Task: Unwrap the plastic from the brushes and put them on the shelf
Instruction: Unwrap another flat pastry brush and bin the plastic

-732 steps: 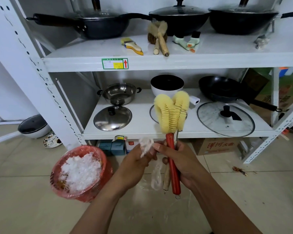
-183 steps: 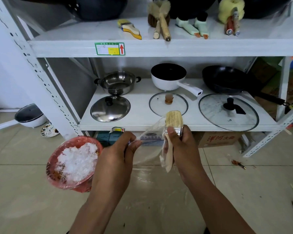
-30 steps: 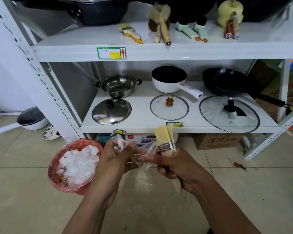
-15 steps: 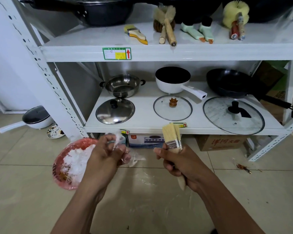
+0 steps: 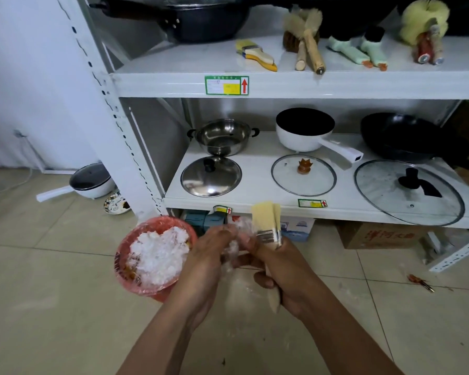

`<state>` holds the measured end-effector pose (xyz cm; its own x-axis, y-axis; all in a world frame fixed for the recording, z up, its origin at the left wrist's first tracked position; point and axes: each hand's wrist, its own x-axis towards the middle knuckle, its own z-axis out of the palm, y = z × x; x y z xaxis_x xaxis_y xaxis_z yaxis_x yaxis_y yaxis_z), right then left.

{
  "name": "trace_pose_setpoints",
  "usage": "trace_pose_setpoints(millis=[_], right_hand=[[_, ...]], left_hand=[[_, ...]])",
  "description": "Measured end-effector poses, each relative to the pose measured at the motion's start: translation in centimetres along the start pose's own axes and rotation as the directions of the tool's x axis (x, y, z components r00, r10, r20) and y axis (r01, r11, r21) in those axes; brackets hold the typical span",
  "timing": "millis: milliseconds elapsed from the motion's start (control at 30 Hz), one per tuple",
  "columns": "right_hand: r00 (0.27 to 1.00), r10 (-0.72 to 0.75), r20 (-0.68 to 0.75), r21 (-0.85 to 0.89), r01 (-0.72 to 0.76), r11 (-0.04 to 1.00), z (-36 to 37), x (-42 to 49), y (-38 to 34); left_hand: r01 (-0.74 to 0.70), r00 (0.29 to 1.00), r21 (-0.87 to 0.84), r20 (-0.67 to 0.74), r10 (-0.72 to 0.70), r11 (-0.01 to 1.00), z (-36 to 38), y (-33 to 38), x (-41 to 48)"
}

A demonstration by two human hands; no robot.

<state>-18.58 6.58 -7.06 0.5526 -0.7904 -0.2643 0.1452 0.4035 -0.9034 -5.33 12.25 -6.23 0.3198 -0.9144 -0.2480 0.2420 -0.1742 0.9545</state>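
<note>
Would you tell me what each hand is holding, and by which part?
The right hand grips the brushes by their wooden handles; the left hand pinches the crumpled plastic.

Brushes (image 5: 310, 51) on upper shelf (image 5: 173, 67), lids (image 5: 211, 176) before pots (image 5: 222, 136) below, boxes (image 5: 377, 235) seemingly underneath

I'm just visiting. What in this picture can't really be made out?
Head view only:
Brushes: handles mostly covered by the right hand gripping them.
Plastic wrap: blurred wad pinched by the left hand; its shape is unclear.
Shelf label: print too small.
Woks on the top shelf: cut off by the top edge.
Boxes under the lower shelf: partly hidden by the shelf and hands.
</note>
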Motion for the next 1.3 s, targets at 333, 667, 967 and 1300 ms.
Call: trace_pose_setpoints(millis=[333,667,967,1300], right_hand=[[0.983,-0.094,-0.155,-0.132,0.073,0.989,0.1,1.4,1.6],[0.981,-0.084,-0.174,-0.117,0.064,0.991,-0.1,1.2,1.1],[0.984,-0.089,-0.155,-0.029,0.086,0.996,0.1,1.5,1.5],[0.970,-0.056,-0.235,0.064,0.073,0.995,-1.0,1.5,1.3]], left_hand=[[0.073,0.995,-0.135,-0.064,-0.082,0.988,-0.7,-1.0,-0.3],[-0.121,0.985,-0.029,-0.129,0.117,0.992,-0.1,-0.3,-0.4],[-0.122,0.992,-0.020,-0.030,0.122,0.992,1.0,0.1,-1.0],[-0.314,0.942,0.628,0.116,0.314,0.712,0.5,-0.9,-0.8]])
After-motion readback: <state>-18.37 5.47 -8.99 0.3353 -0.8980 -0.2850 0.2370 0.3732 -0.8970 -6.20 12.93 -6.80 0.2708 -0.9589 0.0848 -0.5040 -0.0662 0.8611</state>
